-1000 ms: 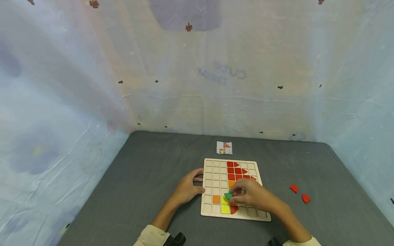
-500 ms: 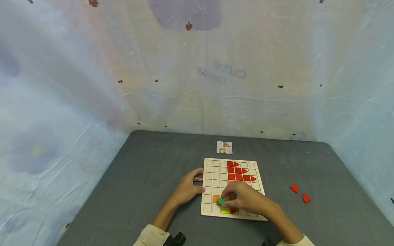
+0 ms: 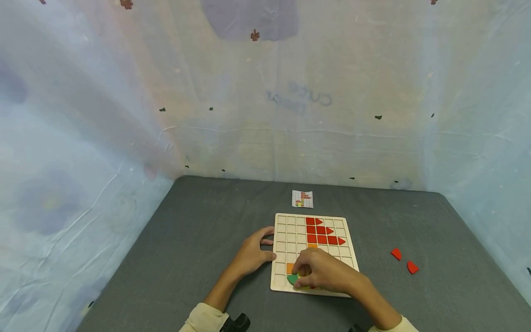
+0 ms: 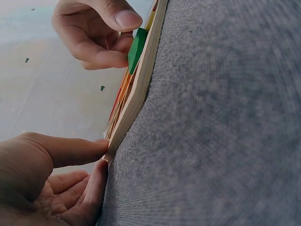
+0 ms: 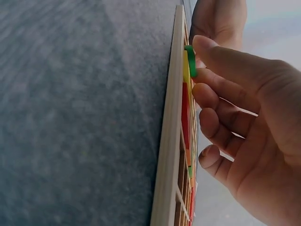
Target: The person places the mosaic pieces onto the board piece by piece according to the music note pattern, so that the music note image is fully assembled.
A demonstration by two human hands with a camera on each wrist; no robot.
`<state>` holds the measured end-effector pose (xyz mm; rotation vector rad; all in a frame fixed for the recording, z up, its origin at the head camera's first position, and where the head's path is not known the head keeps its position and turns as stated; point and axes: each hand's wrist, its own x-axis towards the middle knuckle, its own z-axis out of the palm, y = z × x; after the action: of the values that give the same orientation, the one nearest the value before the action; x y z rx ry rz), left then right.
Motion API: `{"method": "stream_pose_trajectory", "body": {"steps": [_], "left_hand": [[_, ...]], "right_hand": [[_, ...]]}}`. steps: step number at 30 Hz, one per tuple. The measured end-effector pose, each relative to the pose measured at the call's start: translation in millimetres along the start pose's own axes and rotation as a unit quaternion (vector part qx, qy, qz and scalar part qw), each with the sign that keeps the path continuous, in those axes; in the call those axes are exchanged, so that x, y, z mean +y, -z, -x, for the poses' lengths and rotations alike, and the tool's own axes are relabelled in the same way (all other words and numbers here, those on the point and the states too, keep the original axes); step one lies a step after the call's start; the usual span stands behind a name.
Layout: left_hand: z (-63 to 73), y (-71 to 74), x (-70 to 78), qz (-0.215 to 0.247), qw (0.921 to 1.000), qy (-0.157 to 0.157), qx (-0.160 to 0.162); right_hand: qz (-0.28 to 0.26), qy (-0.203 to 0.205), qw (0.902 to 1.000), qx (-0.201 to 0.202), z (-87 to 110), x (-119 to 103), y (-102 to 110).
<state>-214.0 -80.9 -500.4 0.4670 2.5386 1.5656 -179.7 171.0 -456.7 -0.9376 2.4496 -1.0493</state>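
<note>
Between thumb and fingertips, my right hand (image 3: 327, 272) pinches a green quarter-round tile (image 3: 292, 279). In the head view the tile overlaps the lower-left cells of a wooden grid board (image 3: 286, 240). The right wrist view shows the green tile (image 5: 191, 61) tilted close over the board, beside a yellow tile (image 5: 186, 66). My left hand (image 3: 250, 252) lies at the board's left side, thumb and fingertips against its edge. An orange square tile (image 3: 290, 268) sits in a cell near the right fingers. Red square and triangular tiles (image 3: 321, 239) fill cells in the upper rows.
Two loose red quarter-round tiles, an upper one (image 3: 396, 254) and a lower one (image 3: 412, 267), lie on the grey table (image 3: 224, 207) right of the board. Beyond the board lies a small printed pattern card (image 3: 302, 199). A patterned sheet (image 3: 265, 115) hangs behind the table.
My right hand has carried the green tile left and toward the front of the board, to the lower-left cells. The left hand has stayed at the board's edge.
</note>
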Motion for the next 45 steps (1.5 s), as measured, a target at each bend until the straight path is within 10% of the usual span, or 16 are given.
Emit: {"method": "stream_pose_trajectory", "body": {"steps": [27, 45], "left_hand": [[0.2, 0.0, 1.9, 0.009, 1.0000, 0.002, -0.002], [0.2, -0.2, 1.0, 0.010, 0.9999, -0.005, -0.002]], "right_hand": [[-0.012, -0.022, 0.9997, 0.006, 3.0, 2, 3], [0.016, -0.063, 0.9896, 0.129, 46.3, 39, 41]]}}
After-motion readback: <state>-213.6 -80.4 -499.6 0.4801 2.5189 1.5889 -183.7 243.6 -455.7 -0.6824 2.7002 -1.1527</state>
